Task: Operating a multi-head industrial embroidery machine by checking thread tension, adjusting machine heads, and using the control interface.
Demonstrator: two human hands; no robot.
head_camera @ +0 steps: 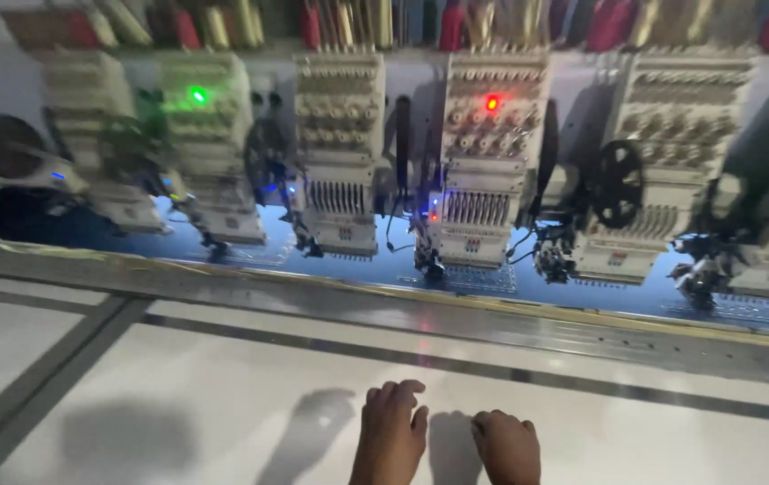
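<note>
My left hand (391,434) rests flat on the white machine table (178,404), fingers together and pointing away from me, holding nothing. Just to its right, my right hand (507,446) lies on the same surface with the fingers curled under into a loose fist, also empty. Beyond them a row of white embroidery heads (483,171) stands over blue fabric (384,265) stretched in a long frame. One head shows a red light (492,102), another a green light (197,94).
A metal frame rail (420,310) with a yellow edge runs across between my hands and the heads. Dark seams (43,382) cross the table top. Thread cones (452,22) line a shelf above the heads. Black handwheels (619,182) stick out between heads.
</note>
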